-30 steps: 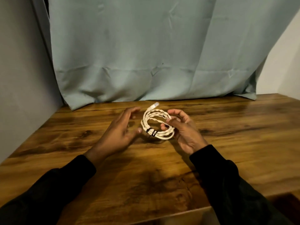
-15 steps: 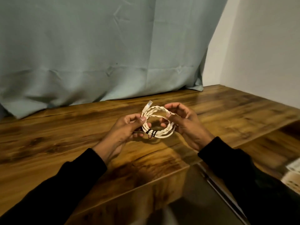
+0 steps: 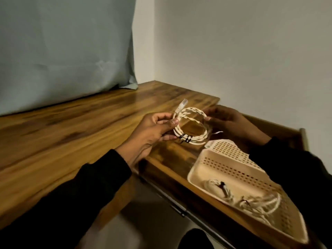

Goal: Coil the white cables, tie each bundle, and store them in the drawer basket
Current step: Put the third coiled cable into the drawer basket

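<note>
The coiled white cable hangs in the air over the bench edge, at about 11 o'clock from the perforated basket in the open drawer. The left hand pinches the coil's left rim between thumb and fingers. The right hand holds the opposite rim, its fingers curled there, though shadow hides the exact contact.

The coil is a near-round ring tilted toward the camera, slightly wider from 9 to 3 o'clock. Its free plug sticks out toward 11 o'clock, and the black tie sits at the ring's 6 o'clock.

Likely trouble: the protruding plug could catch the basket wall on the way down, or hook the two tied bundles already lying inside. A single tie also leaves the far loops free to spring apart if one hand lets go early. A drop short of the rim would land the coil on the drawer floor beside the basket.
</note>
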